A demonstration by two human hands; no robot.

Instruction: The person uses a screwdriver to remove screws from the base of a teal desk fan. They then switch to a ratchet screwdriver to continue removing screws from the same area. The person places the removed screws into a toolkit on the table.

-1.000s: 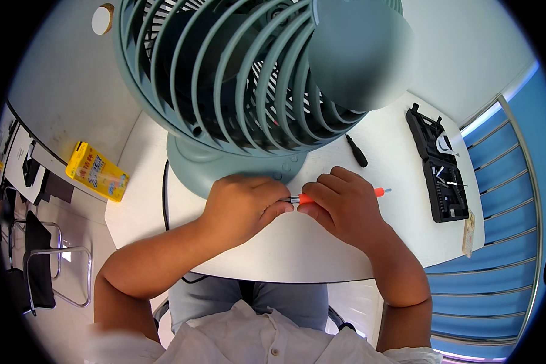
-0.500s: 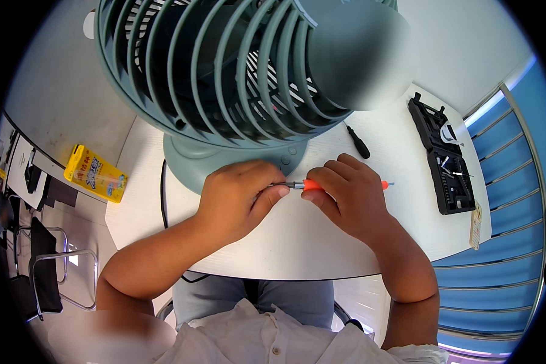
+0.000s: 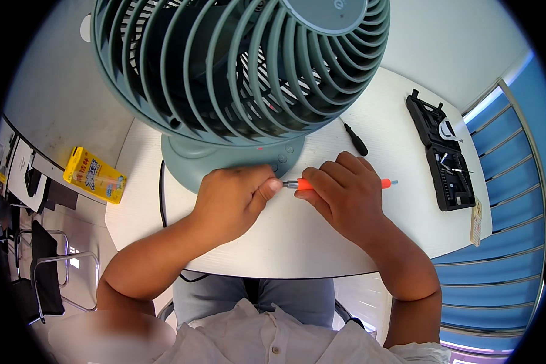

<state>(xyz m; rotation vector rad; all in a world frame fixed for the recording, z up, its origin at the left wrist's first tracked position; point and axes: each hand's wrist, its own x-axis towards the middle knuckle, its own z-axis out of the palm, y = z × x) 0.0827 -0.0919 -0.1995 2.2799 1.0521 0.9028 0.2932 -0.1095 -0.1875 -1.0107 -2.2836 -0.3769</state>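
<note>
An orange-handled screwdriver [image 3: 304, 184] lies level between my two hands, just above the table. My right hand [image 3: 346, 191] is wrapped round its handle, and the handle's blue-grey end pokes out past the fingers. Its metal shaft [image 3: 290, 184] points left to my left hand [image 3: 233, 197], which is closed with thumb against forefinger on the shaft's end. Those fingers hide the tip. Right behind my hands stands a grey-green fan [image 3: 224, 141], with a slatted round grille over a button-bearing base.
A black screwdriver [image 3: 356, 139] lies right of the fan. Further right is an opened black tool case [image 3: 449, 176] with bits. A yellow package [image 3: 95, 174] stands at the left beside the white table [image 3: 285, 249]. A black cable [image 3: 162, 200] runs down the table's left part. Metal railing [image 3: 515, 224] borders the right.
My left thumb has closed over the shaft's end, covering a dark metal piece that showed between the fingers. Both hands and the screwdriver sit slightly further left.
</note>
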